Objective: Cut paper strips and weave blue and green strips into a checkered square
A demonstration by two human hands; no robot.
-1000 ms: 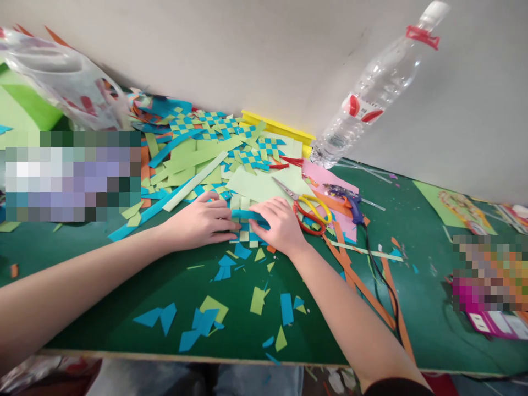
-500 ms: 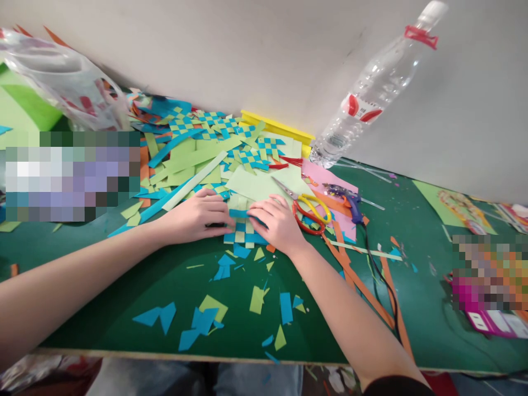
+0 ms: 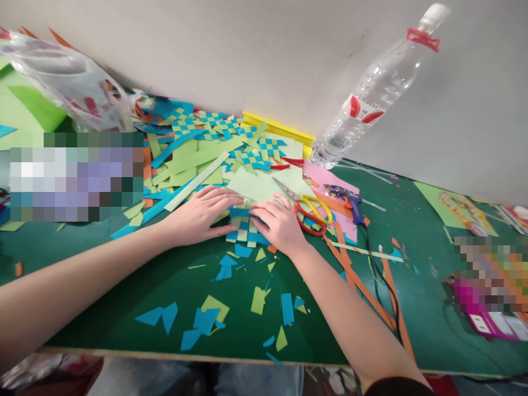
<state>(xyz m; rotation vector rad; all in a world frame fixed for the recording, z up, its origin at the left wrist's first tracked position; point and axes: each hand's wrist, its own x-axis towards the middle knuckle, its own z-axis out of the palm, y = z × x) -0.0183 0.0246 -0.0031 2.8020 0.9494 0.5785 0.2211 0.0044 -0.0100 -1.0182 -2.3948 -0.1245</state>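
A small woven paper mat (image 3: pixel 244 226) of blue and light green strips lies flat on the green table, between my two hands. My left hand (image 3: pixel 202 214) rests at its left side, fingers stretched out over the upper left edge and thumb at the lower left. My right hand (image 3: pixel 278 223) lies on the mat's right side with fingers extended and slightly bent, thumb beside them. Both hands are open, touching the mat and covering its sides. Pale green paper (image 3: pixel 264 184) lies just behind. Scissors (image 3: pixel 311 214) with red and yellow handles lie right of my right hand.
Loose strips and finished woven pieces (image 3: pixel 214 129) heap at the back. A plastic bottle (image 3: pixel 371 93) stands by the wall. The glue gun (image 3: pixel 350 201) sits on pink paper, its cord running forward. Paper scraps (image 3: pixel 204 319) litter the front. A plastic bag (image 3: pixel 74 82) stands back left.
My left hand's fingers have straightened and reached further over the mat's upper edge, away from the thumb. My right hand stays nearly still. The view has shifted slightly.
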